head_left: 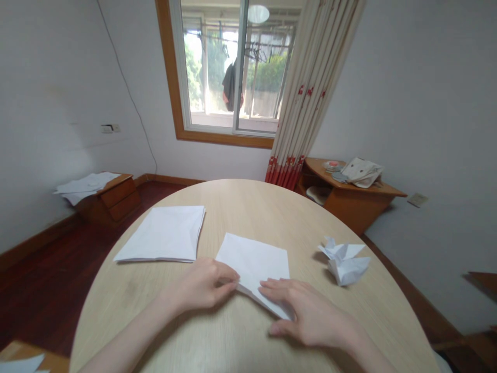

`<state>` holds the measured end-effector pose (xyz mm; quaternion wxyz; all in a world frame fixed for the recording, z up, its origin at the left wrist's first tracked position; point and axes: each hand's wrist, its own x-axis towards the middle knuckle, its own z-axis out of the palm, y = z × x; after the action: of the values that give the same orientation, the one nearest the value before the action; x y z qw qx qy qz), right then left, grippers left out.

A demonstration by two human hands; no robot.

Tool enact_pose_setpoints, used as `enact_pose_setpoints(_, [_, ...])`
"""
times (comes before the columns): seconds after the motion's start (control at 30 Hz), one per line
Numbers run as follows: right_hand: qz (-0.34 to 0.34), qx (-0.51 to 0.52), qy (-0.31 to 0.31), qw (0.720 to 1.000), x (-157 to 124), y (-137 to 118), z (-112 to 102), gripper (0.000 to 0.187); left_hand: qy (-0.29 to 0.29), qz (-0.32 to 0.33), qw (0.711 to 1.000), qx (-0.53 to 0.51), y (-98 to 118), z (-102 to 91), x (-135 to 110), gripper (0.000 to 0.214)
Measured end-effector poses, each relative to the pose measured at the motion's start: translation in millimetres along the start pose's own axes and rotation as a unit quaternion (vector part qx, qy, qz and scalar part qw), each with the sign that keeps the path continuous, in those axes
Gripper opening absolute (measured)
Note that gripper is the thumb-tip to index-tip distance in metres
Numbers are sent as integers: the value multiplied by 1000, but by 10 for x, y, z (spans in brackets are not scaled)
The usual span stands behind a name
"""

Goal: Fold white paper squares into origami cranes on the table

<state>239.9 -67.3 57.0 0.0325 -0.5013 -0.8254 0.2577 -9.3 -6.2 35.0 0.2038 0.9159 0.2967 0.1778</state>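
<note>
A sheet of white paper (256, 259) lies in front of me on the round table, its near edge lifted or folded over. My left hand (207, 282) pinches that sheet at its near left edge between thumb and fingers. On the sheet's near right part rests my right hand (303, 308), fingers stretched over the paper and the thumb apart near the edge. A stack of white paper (165, 233) sits to the left, beyond my left hand. Over on the right are folded white paper shapes (345, 261), apart from my right hand.
The round wooden table (248, 202) fills the foreground. A corner desk (349, 202) with a cloth bag (361, 172) stands at the right back. At the left, a low drawer cabinet (122, 199) carries loose papers. A curtain (306, 93) hangs beside the window.
</note>
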Motion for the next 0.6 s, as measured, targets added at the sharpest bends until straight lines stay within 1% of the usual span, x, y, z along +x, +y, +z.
enact_pose_setpoints(0.1, [-2,0,14,1000,-23,9,8,54,3,-10,1000,7,-4,-22,4,22])
enact_pose_setpoints(0.2, [-13,13,27,999,-45,6,-13,43,16,-3,1000,1,-9,-26,10,21])
enact_pose_setpoints(0.33, [-11,26,25,999,-66,5,-60,32,58,28,998,-24,-32,-13,12,20])
enact_pose_setpoints(0.4, [-12,27,45,999,-70,30,-64,32,90,48,994,-34,-49,-9,9,19])
enact_pose_setpoints(0.53, [-6,22,129,991,-53,136,-29,42,146,57,987,-29,-72,-7,12,17])
enact_pose_setpoints(0.6, [-4,28,160,987,-32,195,-10,46,174,66,982,-22,-78,5,21,16])
